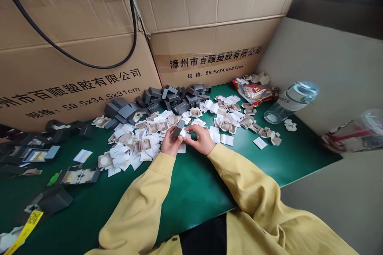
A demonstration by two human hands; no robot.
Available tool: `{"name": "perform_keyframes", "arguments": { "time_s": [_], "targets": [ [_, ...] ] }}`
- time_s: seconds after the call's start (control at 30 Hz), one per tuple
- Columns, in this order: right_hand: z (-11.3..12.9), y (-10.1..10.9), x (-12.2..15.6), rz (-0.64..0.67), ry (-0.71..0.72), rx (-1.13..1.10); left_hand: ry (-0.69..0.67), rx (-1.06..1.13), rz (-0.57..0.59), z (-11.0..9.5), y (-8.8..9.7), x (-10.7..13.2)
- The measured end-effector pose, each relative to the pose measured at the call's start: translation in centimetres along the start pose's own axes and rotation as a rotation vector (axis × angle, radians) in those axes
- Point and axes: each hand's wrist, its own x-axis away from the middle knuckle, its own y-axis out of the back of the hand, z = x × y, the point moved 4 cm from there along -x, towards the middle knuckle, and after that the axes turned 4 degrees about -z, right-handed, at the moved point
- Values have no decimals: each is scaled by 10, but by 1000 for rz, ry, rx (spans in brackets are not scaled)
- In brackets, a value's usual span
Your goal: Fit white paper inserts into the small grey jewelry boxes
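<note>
My left hand (170, 145) is closed around a small dark grey box (178, 128), held tilted above the heap. Close against it, my right hand (201, 140) has thumb and fingers bent together at the box's near end. Something small and white shows between the two hands, but I cannot make out what it is. Around and beyond them lie folded white paper slips (121, 154) mixed with greyish moulded paper inserts (143, 145). Behind this heap is a pile of dark grey boxes (181, 101).
Large cardboard cartons (206, 40) stand along the back of the green table (197, 191). A black cable (89, 63) hangs in front. Right are a red snack bag (254, 92), a clear bottle (290, 101) and a plastic cup (359, 131). Opened dark boxes (79, 175) lie left.
</note>
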Motion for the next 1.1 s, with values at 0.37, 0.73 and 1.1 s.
{"name": "perform_keyframes", "arguments": {
  "time_s": [0.37, 0.73, 1.1],
  "targets": [
    [7, 0, 3, 2, 30, 42, 4, -54, -5, 5, 3, -2],
    [12, -2, 2, 24, 24, 98, -5, -86, -11, 8, 4, -1],
    [10, -6, 0, 118, 34, 139, 53, -32, -38, 9, 4, -1]
  ]
}}
